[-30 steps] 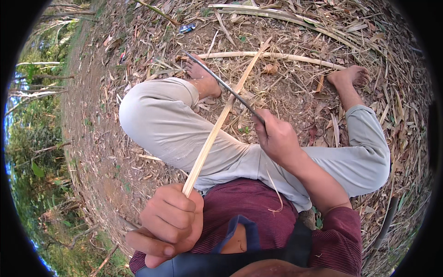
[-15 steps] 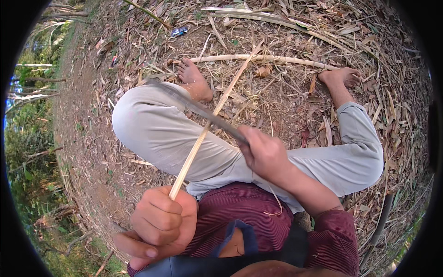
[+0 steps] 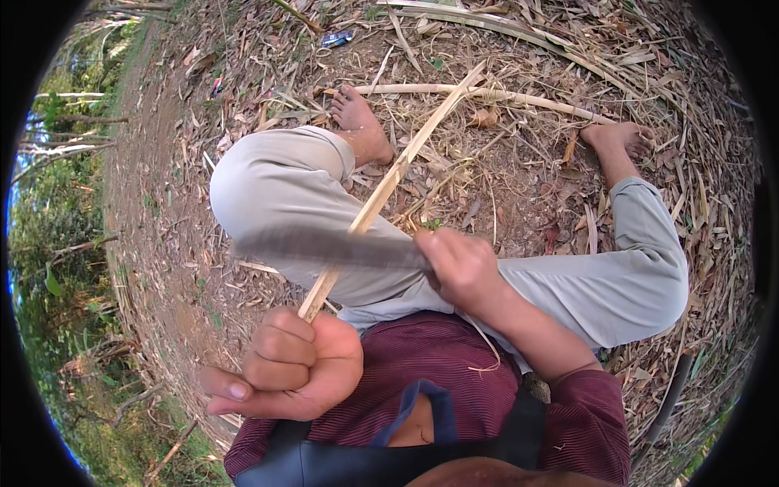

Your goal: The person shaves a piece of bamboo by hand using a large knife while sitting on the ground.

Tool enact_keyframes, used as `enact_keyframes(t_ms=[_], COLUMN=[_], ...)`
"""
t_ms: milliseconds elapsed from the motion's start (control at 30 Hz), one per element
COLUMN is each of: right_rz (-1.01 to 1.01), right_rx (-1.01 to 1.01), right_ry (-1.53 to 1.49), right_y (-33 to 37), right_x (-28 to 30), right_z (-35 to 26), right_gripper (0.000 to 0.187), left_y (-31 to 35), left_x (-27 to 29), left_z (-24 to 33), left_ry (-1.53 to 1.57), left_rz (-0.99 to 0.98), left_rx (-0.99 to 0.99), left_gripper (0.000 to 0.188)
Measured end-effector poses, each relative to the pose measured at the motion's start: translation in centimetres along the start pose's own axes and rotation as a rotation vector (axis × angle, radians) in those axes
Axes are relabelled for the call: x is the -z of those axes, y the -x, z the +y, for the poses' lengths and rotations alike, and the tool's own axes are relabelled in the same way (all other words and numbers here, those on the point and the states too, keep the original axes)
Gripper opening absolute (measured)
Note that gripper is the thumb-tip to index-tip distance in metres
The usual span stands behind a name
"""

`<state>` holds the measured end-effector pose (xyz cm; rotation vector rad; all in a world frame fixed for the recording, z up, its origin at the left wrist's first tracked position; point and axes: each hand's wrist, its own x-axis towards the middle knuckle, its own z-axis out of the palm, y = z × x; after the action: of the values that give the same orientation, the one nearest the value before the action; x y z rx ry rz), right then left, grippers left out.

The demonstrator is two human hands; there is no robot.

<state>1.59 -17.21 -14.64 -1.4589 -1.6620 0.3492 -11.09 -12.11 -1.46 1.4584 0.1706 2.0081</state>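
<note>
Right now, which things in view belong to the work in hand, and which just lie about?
In use:
- strip, in the left hand
- blade, in the right hand

Lying about:
- blue packet
- brown leaf
- dark stick

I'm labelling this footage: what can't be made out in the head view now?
In the head view:
Blade: its edge is lost in blur.
Its grip end: hidden by the right hand.
Pale strip: near end hidden by the left hand.
Blue item: details too small.

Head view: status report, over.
Left hand: closed round pale strip. Right hand: holding knife, motion-blurred, crossing the strip. Left trouser leg partly behind knife.
</note>
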Motion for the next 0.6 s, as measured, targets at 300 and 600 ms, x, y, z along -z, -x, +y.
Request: enact_keyframes(t_ms=[300, 600], right_rz=[0.057, 0.093], right_rx=[-0.024, -0.046], right_ry=[0.022, -0.026], right_y=[-0.7, -0.9], right_x=[0.0, 0.3], right_z=[0.3, 0.1], right_gripper=[0.015, 0.018], left_y=[-0.1, 0.6], left_x=[0.6, 0.5], left_z=[-0.7, -0.2], left_ry=[0.052, 0.099], left_rz=[-0.015, -0.101], left_rx=[-0.013, -0.003], left_gripper=[0.036, 0.035])
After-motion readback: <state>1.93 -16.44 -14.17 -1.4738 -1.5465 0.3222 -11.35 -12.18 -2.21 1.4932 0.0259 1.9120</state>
